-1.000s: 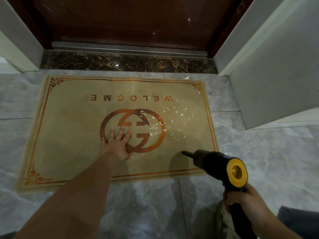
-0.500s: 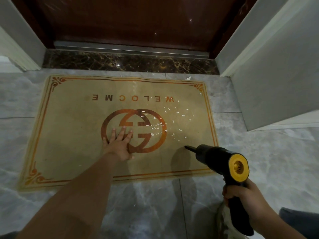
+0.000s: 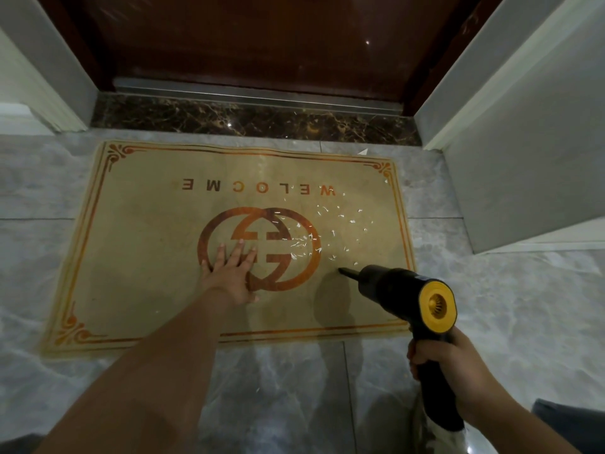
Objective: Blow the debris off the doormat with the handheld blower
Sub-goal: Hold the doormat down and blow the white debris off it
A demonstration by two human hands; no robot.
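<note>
A tan doormat [image 3: 140, 244] with an orange border, "WELCOME" lettering and a round orange logo lies on the grey marble floor. Small white debris scraps [image 3: 330, 231] are scattered over the mat's right half. My left hand [image 3: 230, 273] presses flat on the mat, fingers spread, over the logo's left side. My right hand [image 3: 448, 365] grips the handle of a black handheld blower [image 3: 402, 290] with a yellow rear ring. Its thin nozzle points left and away, just above the mat, toward the scraps.
A dark wooden door [image 3: 262, 40] and a dark marble threshold [image 3: 248, 117] lie beyond the mat. Grey wall panels [image 3: 530, 152] close in on the right, white trim [image 3: 29, 93] on the left. A few scraps rest on the threshold and floor.
The blower has moved forward over the mat's near right part, nozzle closer to the scraps. The scraps have shifted slightly away. My left hand stays pressed on the mat.
</note>
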